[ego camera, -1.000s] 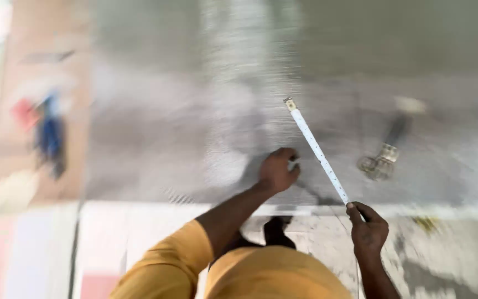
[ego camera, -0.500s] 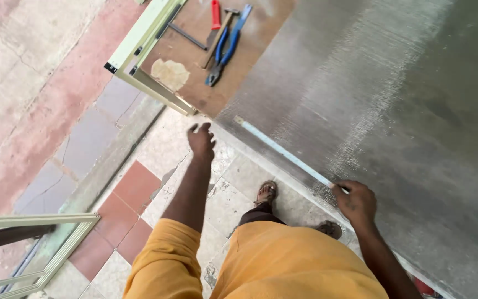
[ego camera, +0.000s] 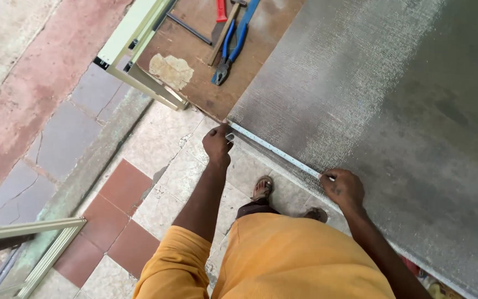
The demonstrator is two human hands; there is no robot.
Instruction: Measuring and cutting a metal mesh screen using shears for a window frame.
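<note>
The measuring tape [ego camera: 275, 149] lies along the near edge of the mesh sheet [ego camera: 360, 99]. The left hand [ego camera: 218, 144] pinches its end at the sheet's corner. The right hand [ego camera: 343, 188] presses the other end onto the same edge.

Mesh sheet [ego camera: 372, 99] is lying across the worktop [ego camera: 195, 33], covering its right part. Measuring tape [ego camera: 275, 149] is running along the sheet's near edge, between left hand [ego camera: 218, 143] at the sheet's corner and right hand [ego camera: 343, 188] further right. Pliers [ego camera: 232, 47] and hammer [ego camera: 223, 25] are lying on the worktop, left of the sheet. Metal frame [ego camera: 134, 33] is sitting at the worktop's left edge.
</note>
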